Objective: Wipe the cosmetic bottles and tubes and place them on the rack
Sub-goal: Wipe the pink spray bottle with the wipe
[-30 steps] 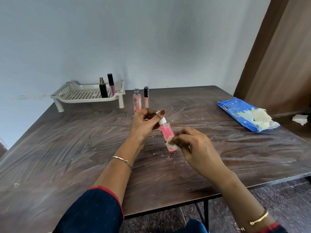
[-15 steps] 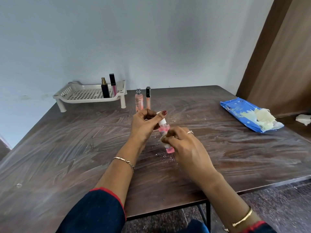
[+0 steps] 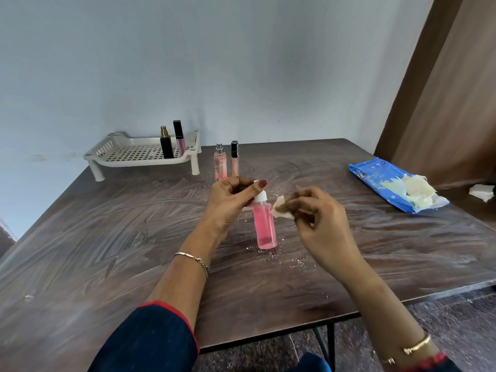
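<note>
Logging entry: I saw left hand [image 3: 230, 200] pinching pink spray bottle [image 3: 265, 224] by white cap [image 3: 259, 196], axis near upright; right hand [image 3: 319, 210] pinched wipe [image 3: 281, 210] just beside bottle's right shoulder.

The person wears navy sleeves [image 3: 150, 342] trimmed in red, a gold chain bracelet [image 3: 193, 258] on the left wrist, a gold bangle [image 3: 417, 345] on the right, and dark red polish on the left hand's [image 3: 228, 202] thumbnail [image 3: 262, 183].

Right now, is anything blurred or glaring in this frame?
Head view: the right hand and its wipe are motion-blurred; the left hand and pink bottle look sharp; light is soft and even, with no glare on the table.
</note>
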